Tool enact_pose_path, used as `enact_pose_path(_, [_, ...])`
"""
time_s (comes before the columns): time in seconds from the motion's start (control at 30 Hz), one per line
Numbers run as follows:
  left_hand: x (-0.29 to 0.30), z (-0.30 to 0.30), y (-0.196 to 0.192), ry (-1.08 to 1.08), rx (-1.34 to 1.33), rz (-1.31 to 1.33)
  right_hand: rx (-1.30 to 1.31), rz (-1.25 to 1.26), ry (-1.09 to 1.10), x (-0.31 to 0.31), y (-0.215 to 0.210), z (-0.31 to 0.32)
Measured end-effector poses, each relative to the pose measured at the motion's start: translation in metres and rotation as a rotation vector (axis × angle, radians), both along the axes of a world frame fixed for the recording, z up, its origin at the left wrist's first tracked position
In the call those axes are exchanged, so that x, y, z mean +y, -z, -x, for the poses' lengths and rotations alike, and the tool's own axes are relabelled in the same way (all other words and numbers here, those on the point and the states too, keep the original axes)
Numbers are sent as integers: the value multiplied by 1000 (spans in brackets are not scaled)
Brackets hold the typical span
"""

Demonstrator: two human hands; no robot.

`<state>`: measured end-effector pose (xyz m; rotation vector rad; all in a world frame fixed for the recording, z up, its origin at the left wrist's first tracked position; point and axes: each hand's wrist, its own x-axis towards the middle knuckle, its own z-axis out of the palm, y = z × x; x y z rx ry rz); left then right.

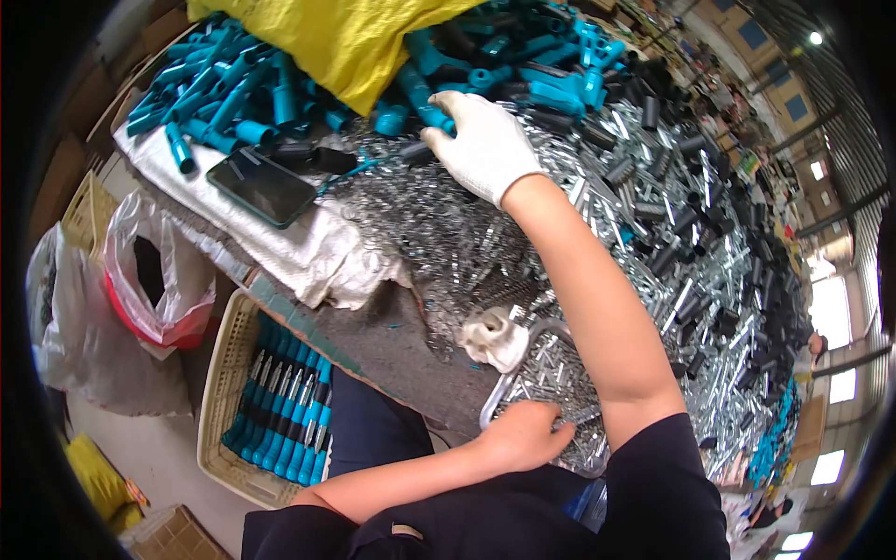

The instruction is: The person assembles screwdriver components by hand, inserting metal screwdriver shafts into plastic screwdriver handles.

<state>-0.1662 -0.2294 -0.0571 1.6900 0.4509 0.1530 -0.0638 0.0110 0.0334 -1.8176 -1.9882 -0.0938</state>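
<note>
My right hand [487, 149], in a white knit glove, reaches across the bench to the teal pile. Its thumb and forefinger close round the end of a teal plastic tube-like piece [420, 96]. Bare, my left hand [525, 437] is low at the near side, over a metal-rimmed tray [495, 397] of small silver pins [553, 369]. The left fingers curl in among the pins; whatever they hold is hidden. A crumpled white glove [493, 338] lies at the tray's far left corner. Loose springs [439, 219] spread between the two hands.
Teal plastic parts [219, 84] heap at the far left under a yellow sack [345, 42]. A dark phone [261, 185] lies on white sacking [299, 252]. Silver and black parts [691, 252] fill the right. Below left stand a cream crate [213, 411] of teal tools and plastic bags [121, 308].
</note>
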Motion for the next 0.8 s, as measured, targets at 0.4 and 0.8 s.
enact_pose_path(0.4, [-3,7,12,0,-422,-301,-21,545,-84,50,34,172])
enact_pose_path(0.8, [-9,-2,18,-32,-148,40,247,126,-122,-44,2,115])
